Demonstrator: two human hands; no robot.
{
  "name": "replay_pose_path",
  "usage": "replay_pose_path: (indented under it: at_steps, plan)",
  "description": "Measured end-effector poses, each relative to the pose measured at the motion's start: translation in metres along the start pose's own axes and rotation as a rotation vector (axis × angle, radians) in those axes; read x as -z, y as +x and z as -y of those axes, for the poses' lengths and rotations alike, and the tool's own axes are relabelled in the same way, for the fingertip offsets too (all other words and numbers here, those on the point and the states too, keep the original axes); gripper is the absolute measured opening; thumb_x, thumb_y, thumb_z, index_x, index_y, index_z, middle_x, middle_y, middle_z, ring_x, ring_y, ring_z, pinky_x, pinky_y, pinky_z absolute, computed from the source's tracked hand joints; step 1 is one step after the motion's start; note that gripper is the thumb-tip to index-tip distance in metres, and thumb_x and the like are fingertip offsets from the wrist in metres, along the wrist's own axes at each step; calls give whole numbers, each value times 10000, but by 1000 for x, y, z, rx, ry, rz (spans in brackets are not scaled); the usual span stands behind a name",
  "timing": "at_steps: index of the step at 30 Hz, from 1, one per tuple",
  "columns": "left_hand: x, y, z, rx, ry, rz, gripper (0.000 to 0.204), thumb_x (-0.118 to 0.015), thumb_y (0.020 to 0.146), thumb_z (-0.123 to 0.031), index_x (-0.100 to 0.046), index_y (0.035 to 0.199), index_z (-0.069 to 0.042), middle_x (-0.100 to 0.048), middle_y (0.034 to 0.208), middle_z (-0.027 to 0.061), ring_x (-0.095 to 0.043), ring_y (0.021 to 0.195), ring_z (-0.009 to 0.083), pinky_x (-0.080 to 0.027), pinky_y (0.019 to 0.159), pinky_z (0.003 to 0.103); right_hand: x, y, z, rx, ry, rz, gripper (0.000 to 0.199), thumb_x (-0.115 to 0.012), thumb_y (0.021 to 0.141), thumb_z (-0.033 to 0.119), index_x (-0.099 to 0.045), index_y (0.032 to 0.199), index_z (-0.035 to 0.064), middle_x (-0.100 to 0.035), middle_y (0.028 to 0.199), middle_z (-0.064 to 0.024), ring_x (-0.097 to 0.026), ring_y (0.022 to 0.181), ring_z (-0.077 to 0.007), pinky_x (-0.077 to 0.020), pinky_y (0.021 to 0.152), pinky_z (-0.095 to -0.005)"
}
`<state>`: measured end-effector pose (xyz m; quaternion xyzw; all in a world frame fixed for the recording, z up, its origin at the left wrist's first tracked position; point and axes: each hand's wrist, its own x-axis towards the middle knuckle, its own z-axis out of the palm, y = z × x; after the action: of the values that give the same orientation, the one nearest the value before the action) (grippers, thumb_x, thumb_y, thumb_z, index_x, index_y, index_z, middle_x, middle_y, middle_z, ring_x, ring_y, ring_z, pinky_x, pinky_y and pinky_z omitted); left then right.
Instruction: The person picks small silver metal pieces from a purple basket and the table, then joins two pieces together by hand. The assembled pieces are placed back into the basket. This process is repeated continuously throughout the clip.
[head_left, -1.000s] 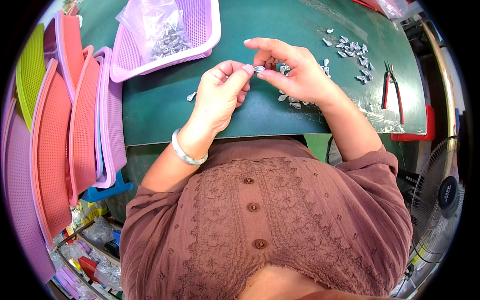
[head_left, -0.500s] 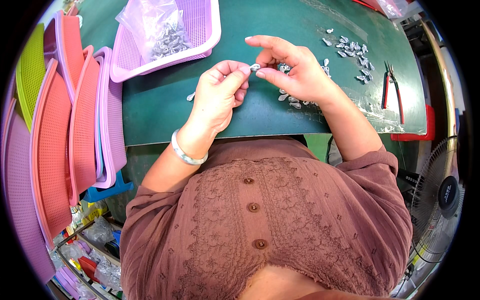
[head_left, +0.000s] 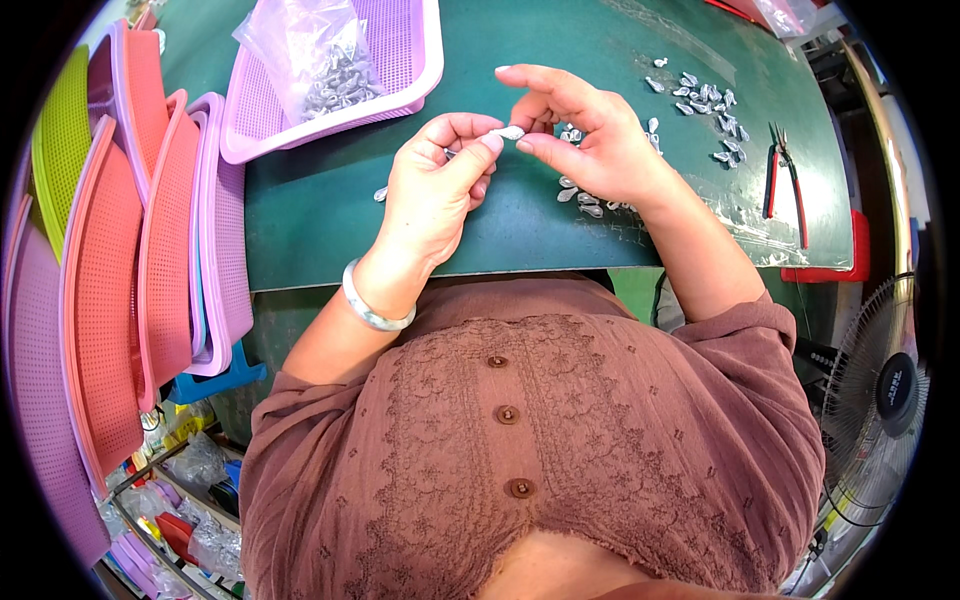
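My left hand (head_left: 435, 185), with a pale bracelet at its wrist, pinches a small silvery teardrop-shaped piece (head_left: 511, 132) between thumb and forefinger. Close by on the right is my right hand (head_left: 595, 140), its forefinger stretched out and its thumb apart from the bent other fingers. The piece's tip lies by that thumb; whether they touch is hard to tell. Similar silvery pieces (head_left: 590, 205) lie under and beside my right hand, partly hidden by it. Another loose piece (head_left: 380, 194) rests left of my left hand.
A lilac basket (head_left: 432, 60) holding a clear bag (head_left: 335, 75) of silvery pieces stands at the far left of the green table (head_left: 520, 225). More pieces (head_left: 705, 100) are scattered at far right, near red-handled pliers (head_left: 797, 200). Stacked baskets (head_left: 100, 300) line the left; a fan (head_left: 870, 400) stands right.
The silvery piece has turned slightly between my left fingertips and shows a different side. My right forefinger and thumb have shifted a little to the right.
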<state>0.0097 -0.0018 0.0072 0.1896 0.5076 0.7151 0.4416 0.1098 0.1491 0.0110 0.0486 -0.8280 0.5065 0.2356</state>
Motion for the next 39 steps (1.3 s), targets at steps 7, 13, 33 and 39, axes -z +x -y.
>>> replay_pose_path:
  at_steps: [7, 13, 33, 39]
  plan:
    - [0, 1, 0, 16, 2, 2, 117, -606, 819, -83, -577, 922, -35, -518, 683, -34, -427, 552, 20, -348, 479, 145, 0, 0, 1, 25, 4, -17, 503, -588, 747, -62, -455, 1223, 29, -594, 805, -47, -557, 716, -101, -454, 669, -239]
    - [0, 1, 0, -1, 39, -5, 112, -600, 821, -79, -581, 921, -33, -516, 679, -36, -422, 541, 20, -346, 473, 143, 0, 1, 3, 48, -42, -33, 497, -593, 735, -63, -469, 1208, 29, -606, 800, -55, -580, 715, -119, -467, 677, -247]
    - [0, 3, 1, 131, 13, 40, 122, -555, 847, -100, -582, 949, -39, -529, 700, -10, -429, 537, 37, -343, 459, 151, -2, 1, 5, 101, -74, -51, 487, -600, 715, -68, -502, 1179, 41, -600, 755, -42, -565, 679, -124, -467, 656, -249]
    - [6, 7, -3, 251, -208, 155, 216, -474, 801, -11, -534, 1008, 5, -552, 806, 76, -457, 571, 89, -351, 458, 176, 8, 2, 3, 39, -92, -62, 447, -560, 749, -63, -503, 1181, 39, -601, 775, -42, -563, 703, -123, -463, 675, -248]
